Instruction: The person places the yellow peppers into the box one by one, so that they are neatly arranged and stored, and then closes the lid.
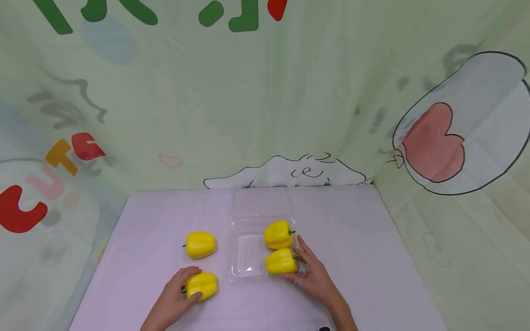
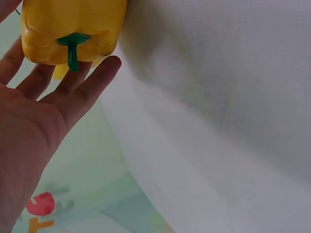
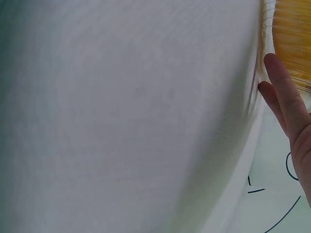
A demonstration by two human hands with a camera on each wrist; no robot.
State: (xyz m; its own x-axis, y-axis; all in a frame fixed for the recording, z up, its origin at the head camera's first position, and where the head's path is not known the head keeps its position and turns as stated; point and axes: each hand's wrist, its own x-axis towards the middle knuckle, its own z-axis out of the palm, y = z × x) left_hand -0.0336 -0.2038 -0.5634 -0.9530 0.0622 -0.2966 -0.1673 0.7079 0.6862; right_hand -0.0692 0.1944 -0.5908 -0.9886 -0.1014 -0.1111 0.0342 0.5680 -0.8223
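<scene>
Left grip point(image 1: 175, 293) around glossy, lobed pepper point(image 1: 204, 283)

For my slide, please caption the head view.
Left hand grips a yellow pepper beside a clear container holding two more.

Four yellow peppers point(image 1: 200, 244), one clear plastic container point(image 1: 248, 257), two hands point(image 1: 171, 294), one table point(image 1: 157, 220), one printed balloon point(image 1: 488, 96)

Left fingers point(image 2: 90, 90) around a yellow pepper point(image 2: 73, 22), green stem point(image 2: 73, 56), white tabletop point(image 2: 218, 126), pale-green printed backdrop point(image 2: 87, 150)
</scene>
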